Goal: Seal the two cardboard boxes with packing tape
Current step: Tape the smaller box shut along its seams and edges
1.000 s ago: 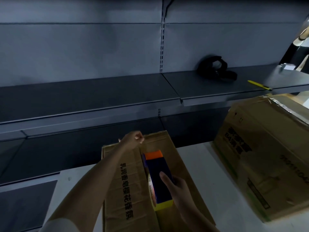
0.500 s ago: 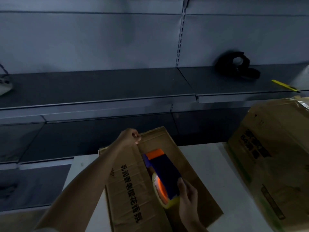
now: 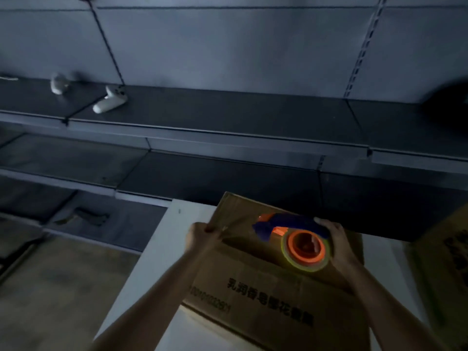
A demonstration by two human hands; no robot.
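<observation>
A brown cardboard box (image 3: 266,295) with black printed characters lies on the white table (image 3: 162,239) in front of me. My left hand (image 3: 200,236) pinches the box's far left corner, where the end of the tape seems to sit. My right hand (image 3: 334,243) grips a blue and orange tape dispenser (image 3: 293,236) with a yellowish roll, held over the box top to the right of the left hand. A second, bigger cardboard box (image 3: 445,262) shows at the right edge, mostly cut off.
Dark metal shelving (image 3: 228,117) runs behind the table. A white game controller (image 3: 109,101) and another white object (image 3: 58,83) lie on the upper shelf at left. A dark object (image 3: 448,105) sits at the shelf's far right. Brown floor (image 3: 50,287) lies left of the table.
The view has swung left and down. The box now lies turned, with its print running across. My right hand has carried the dispenser to the right, away from my left hand on the corner.
</observation>
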